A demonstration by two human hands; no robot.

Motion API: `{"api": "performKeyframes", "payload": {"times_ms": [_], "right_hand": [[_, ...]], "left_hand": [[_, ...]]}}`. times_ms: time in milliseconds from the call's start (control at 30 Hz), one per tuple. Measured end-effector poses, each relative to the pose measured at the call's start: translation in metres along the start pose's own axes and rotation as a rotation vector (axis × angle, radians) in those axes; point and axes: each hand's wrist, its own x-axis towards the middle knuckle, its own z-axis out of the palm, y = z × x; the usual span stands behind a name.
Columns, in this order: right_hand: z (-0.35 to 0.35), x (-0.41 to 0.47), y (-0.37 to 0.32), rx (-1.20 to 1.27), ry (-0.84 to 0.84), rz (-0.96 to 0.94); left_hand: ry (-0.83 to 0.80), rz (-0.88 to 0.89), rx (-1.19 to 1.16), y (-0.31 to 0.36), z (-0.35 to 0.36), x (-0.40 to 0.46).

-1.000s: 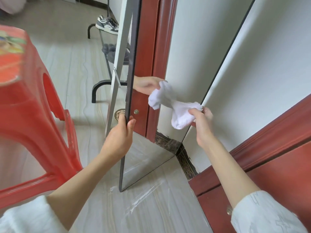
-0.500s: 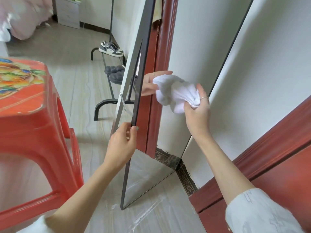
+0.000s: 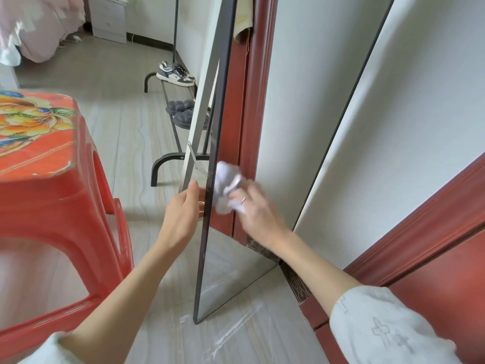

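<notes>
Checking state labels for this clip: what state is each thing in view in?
Mirror: standing on the floor, back strut out.
Cloth: bunched, pressed on the glass.
Left hand: holds the mirror's frame edge.
Right hand: grips the cloth, blurred.
Stool: upright.
Sneakers: on the top of the rack.
Slippers: on its lower tier.

1. Floor [image 3: 126,143]: pale grey wood-grain boards; white streaks just in front of the mirror's foot
2. Mirror [image 3: 231,271]: black frame, bottom edge on the floor, leaning back
3. Red plastic stool [image 3: 52,206]: left, legs on the floor
4. Shoe rack [image 3: 160,164]: black feet on the floor behind the mirror
</notes>
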Motion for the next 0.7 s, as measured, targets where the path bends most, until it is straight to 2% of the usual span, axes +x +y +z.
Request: {"api": "performKeyframes", "payload": {"times_ms": [167,233,300,333,467,500,567,700], "right_hand": [[-0.025,0.049,0.02,0.218,0.47,0.479],[-0.016,0.049,0.013,0.229,0.526,0.496],[0.009,0.027,-0.001,0.16,0.466,0.392],[0.02,0.009,-0.01,0.136,0.365,0.308],[0.042,-0.063,-0.026,0.086,-0.429,-0.08],[0.042,-0.07,-0.024,0.087,-0.522,-0.079],[0.034,-0.067,-0.016,0.07,-0.482,0.045],[0.009,-0.04,0.016,0.016,-0.045,0.207]], "left_hand": [[-0.009,-0.007,-0.017,0.0,-0.002,0.002],[-0.012,0.0,-0.019,-0.001,-0.001,0.002],[-0.005,0.011,-0.005,0.0,-0.001,0.002],[-0.003,0.016,0.005,0.0,-0.001,0.002],[-0.032,0.021,0.034,-0.004,0.0,0.002],[-0.031,0.023,0.041,-0.005,0.001,0.002],[-0.024,0.027,0.044,-0.006,0.001,0.002],[-0.003,0.031,0.034,-0.004,0.002,0.001]]}}
